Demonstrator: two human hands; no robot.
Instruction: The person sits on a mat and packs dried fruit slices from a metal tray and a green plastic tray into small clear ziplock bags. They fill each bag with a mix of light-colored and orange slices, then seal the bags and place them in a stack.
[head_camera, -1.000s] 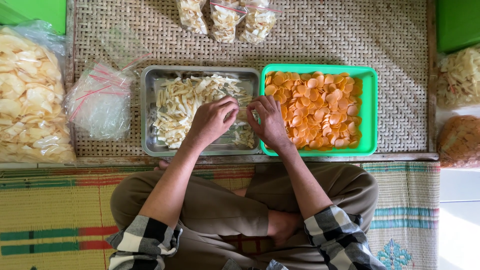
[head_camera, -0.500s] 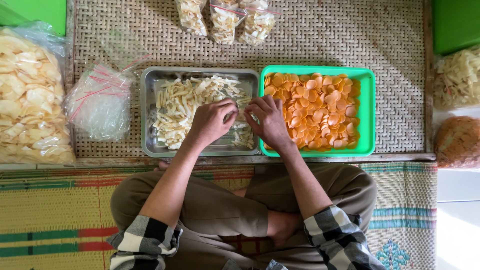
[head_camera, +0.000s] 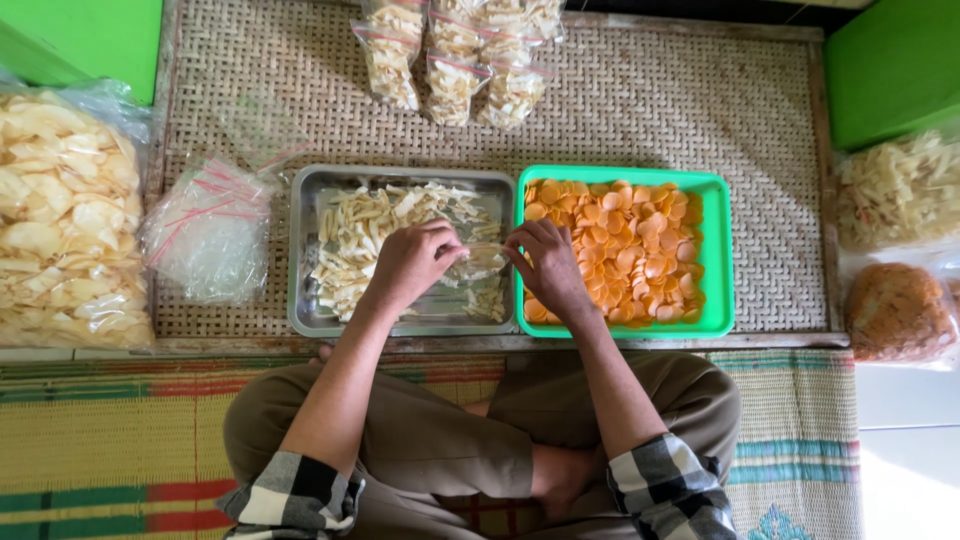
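1. Small clear plastic bag (head_camera: 480, 258) is held between both hands over the right part of the metal tray (head_camera: 305, 250), near its edge beside the green tray (head_camera: 718, 255).
2. Left hand (head_camera: 415, 262) is curled, fingers closed on the left side of the bag; whether it also pinches any pale strips cannot be told.
3. Right hand (head_camera: 545, 265) is curled, fingertips closed on the right side of the bag, its wrist lying over the near left corner of the green tray.
4. Metal tray holds pale strip-shaped crackers (head_camera: 360, 235), heaped mostly to the left and far side; the near part of its floor is partly bare.
5. Green tray stands touching the metal tray on the right and is filled with round orange crackers (head_camera: 630, 245).
6. Both trays rest on a woven bench (head_camera: 660, 110) with a wooden frame.
7. Stack of empty clear bags (head_camera: 205, 235) with red strips lies just left of the metal tray.
8. Large sack of pale chips (head_camera: 60, 225) sits at the far left.
9. Three filled sealed packets (head_camera: 455, 55) lie at the far edge of the bench.
10. Two further bags of crackers (head_camera: 900, 240) lie to the right, off the bench.
11. Person sits cross-legged on a striped mat (head_camera: 110, 440), in checked sleeves.
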